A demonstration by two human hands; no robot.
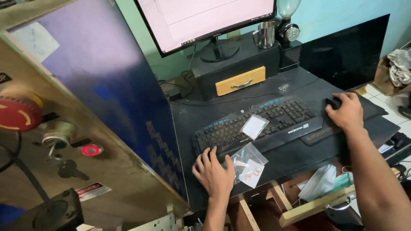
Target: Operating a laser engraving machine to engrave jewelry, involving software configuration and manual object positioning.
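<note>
While right hand cups the black mouse, light and rigid, left hand rests open-fingered at keyboard edge, beside flimsy, slippery zip bags, probably holding small rings.

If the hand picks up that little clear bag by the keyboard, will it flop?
Probably. The small clear plastic bag beside the left hand looks thin and crinkled, so it would likely sag and bend. It seems light, holding only a few small ring-shaped pieces. Those might slide to the low corner when it tilts. The glossy film could feel slippery.
</note>
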